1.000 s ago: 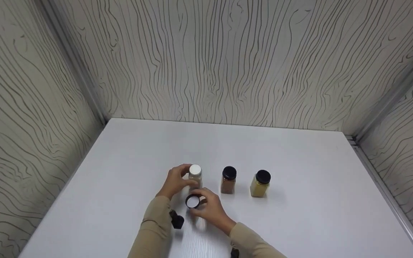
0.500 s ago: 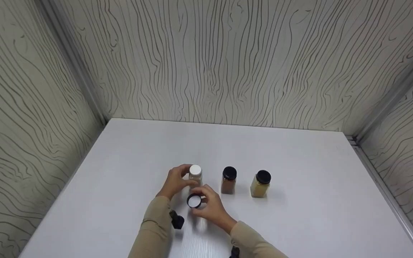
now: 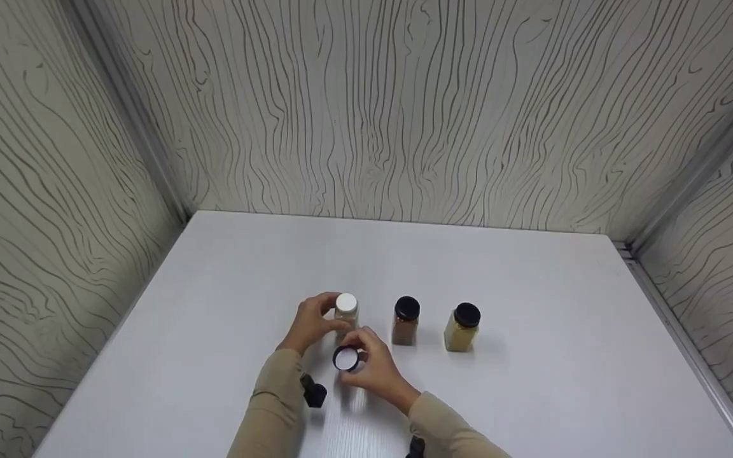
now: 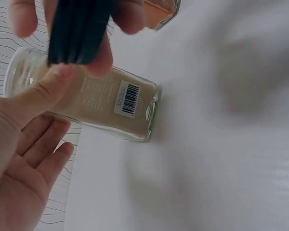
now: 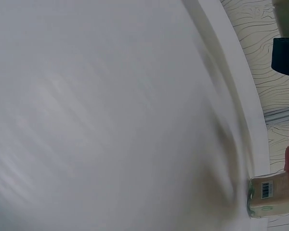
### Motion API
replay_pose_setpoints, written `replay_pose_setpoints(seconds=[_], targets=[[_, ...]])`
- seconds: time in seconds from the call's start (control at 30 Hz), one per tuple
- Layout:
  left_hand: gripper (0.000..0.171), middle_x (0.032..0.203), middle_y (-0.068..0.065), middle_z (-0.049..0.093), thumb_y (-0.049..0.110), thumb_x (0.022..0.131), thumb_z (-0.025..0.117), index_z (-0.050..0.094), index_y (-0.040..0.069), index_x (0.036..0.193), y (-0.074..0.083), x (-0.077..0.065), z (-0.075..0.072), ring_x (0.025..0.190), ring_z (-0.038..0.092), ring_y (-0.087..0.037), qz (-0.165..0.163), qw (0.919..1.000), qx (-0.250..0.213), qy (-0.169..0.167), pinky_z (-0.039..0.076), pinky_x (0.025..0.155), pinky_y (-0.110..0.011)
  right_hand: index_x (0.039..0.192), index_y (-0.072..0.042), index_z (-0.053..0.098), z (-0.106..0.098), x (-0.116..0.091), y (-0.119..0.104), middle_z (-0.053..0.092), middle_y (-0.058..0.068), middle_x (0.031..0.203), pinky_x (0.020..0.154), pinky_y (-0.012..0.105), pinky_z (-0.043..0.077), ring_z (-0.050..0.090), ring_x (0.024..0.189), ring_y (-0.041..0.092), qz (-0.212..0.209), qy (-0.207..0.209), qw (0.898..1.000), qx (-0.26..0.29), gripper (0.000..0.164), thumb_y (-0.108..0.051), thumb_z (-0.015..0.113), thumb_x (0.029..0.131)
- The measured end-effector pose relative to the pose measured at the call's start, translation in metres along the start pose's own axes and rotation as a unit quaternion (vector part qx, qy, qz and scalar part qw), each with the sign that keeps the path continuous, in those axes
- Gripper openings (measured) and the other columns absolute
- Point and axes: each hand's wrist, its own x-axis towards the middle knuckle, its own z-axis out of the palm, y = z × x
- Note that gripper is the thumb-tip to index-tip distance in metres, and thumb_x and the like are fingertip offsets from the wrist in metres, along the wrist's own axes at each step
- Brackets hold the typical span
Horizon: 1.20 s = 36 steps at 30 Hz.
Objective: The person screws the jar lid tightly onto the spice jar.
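My left hand (image 3: pixel 308 323) grips a glass spice jar (image 3: pixel 347 308) from its left side. The jar stands upright, holds beige powder and has a white top; a barcode sticker (image 4: pixel 127 99) shows on it in the left wrist view. Between the thumb and fingers of my right hand (image 3: pixel 376 367) is a black lid (image 3: pixel 346 358), its white inside turned up toward the head camera. That lid is held in front of the jar, apart from it. In the right wrist view the jar (image 5: pixel 272 195) shows at the lower right edge, with little of the right hand visible.
To the right stand a jar of reddish-brown powder (image 3: pixel 404 329) and a jar of yellow powder (image 3: pixel 459 337), both with black lids on. The white table (image 3: pixel 532 394) is bounded by wood-patterned panels (image 3: pixel 366 114) behind and at the sides.
My right hand and the lid have shifted slightly to the right, and the lid's tilt has changed a little. The left hand and all the jars stay in place.
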Motion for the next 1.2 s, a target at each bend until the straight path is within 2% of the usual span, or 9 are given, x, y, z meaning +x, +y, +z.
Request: replay_pose_setpoints(seconds=[0.2,0.43,0.7,0.97,1.07,1.2], targets=[[0.055,0.125,-0.023,0.065,0.009,0.074,0.080,0.060,-0.004,0.123,-0.001,0.000,-0.001,0.123,0.058,-0.038,-0.006,0.9998,-0.016,-0.006,0.043,0.114,-0.050,0.108,0.005,0.059,-0.003,0.000,0.004,0.062,0.024,0.108,0.077,0.017,0.059,0.062,0.098,0.010,0.001,-0.009,1.000,0.003,0.046,0.003,0.078,0.067],[0.052,0.123,-0.021,0.066,0.008,0.074,0.080,0.061,-0.003,0.122,0.001,-0.001,-0.001,0.121,0.060,-0.036,-0.010,0.9999,-0.007,-0.002,0.045,0.113,-0.049,0.116,0.007,0.060,-0.006,0.001,0.002,0.065,0.026,0.114,0.077,0.015,0.056,0.064,0.099,0.014,0.022,-0.021,0.999,-0.021,0.051,-0.003,0.081,0.070],[0.053,0.124,-0.021,0.066,0.009,0.074,0.081,0.061,-0.003,0.122,0.000,0.000,-0.001,0.123,0.059,-0.036,-0.005,0.9998,-0.019,-0.009,0.043,0.115,-0.049,0.113,0.006,0.061,-0.008,0.003,0.001,0.066,0.024,0.112,0.073,0.012,0.054,0.060,0.092,0.002,0.032,-0.012,0.999,-0.022,0.049,-0.002,0.081,0.069],[0.055,0.122,-0.021,0.067,0.011,0.072,0.082,0.061,-0.003,0.121,-0.001,0.001,-0.001,0.120,0.060,-0.037,-0.008,0.9999,-0.012,-0.001,0.046,0.112,-0.050,0.105,0.006,0.056,-0.009,0.004,0.002,0.067,0.027,0.107,0.071,0.011,0.052,0.057,0.084,-0.001,0.043,-0.005,0.999,0.000,0.045,0.001,0.081,0.068],[0.055,0.122,-0.021,0.067,0.011,0.072,0.082,0.061,-0.003,0.121,-0.001,0.001,-0.001,0.120,0.061,-0.037,-0.001,1.0000,-0.006,-0.004,0.046,0.112,-0.050,0.105,0.007,0.058,-0.010,0.004,0.003,0.067,0.027,0.107,0.071,0.014,0.054,0.057,0.084,0.001,0.035,0.001,0.999,-0.006,0.042,0.000,0.080,0.069],[0.053,0.121,-0.022,0.067,0.011,0.073,0.082,0.061,-0.004,0.120,-0.001,0.001,-0.001,0.120,0.061,-0.037,0.006,1.0000,-0.002,-0.006,0.046,0.112,-0.049,0.107,0.008,0.059,-0.011,0.004,0.005,0.066,0.027,0.109,0.079,0.018,0.058,0.064,0.092,0.010,0.015,0.006,1.000,-0.004,0.041,-0.001,0.079,0.072]])
